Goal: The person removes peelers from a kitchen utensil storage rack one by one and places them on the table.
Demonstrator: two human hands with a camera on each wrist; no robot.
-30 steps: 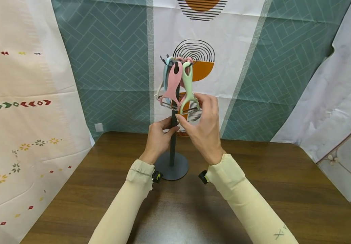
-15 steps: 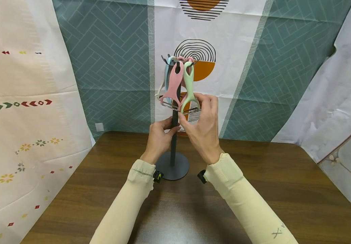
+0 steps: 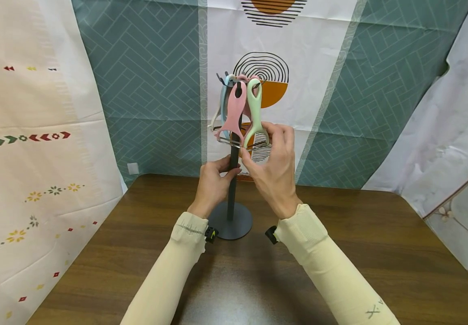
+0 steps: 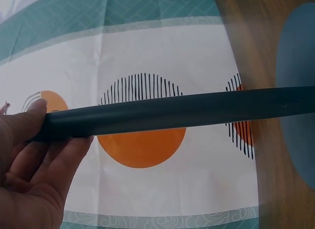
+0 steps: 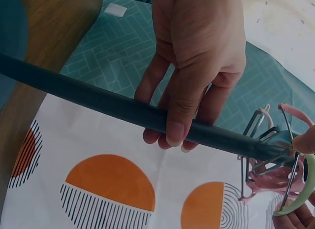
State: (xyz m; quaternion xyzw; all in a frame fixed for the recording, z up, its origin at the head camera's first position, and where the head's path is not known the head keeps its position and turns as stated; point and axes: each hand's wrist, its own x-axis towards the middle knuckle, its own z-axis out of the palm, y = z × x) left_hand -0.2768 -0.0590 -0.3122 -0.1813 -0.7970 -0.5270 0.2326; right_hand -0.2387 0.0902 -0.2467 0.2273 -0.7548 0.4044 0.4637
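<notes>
A dark stand has an upright pole (image 3: pixel 231 194) on a round base (image 3: pixel 242 221), with hooks at its top. Several Y-shaped peelers hang there, among them a pink peeler (image 3: pixel 234 108) in front and a light blue peeler (image 3: pixel 223 106) behind it. My left hand (image 3: pixel 212 185) grips the pole below them, thumb in front and fingers behind. With my right hand (image 3: pixel 276 174) I pinch the light green peeler (image 3: pixel 255 113) by its blade end, thumb on one side and fingers on the other. Its handle loop is up at the hooks. The left wrist view shows no peeler.
The stand is on a brown wooden table (image 3: pixel 347 253). Behind it hangs a green and white patterned cloth (image 3: pixel 152 90). Pale cloths flank the table, one of them a floral cloth (image 3: pixel 34 158) on the left. Small dark cameras sit at both wrists.
The green peeler has moved slightly up and to the right with my right hand, and its handle stands more upright. My left hand keeps its grip on the pole.
</notes>
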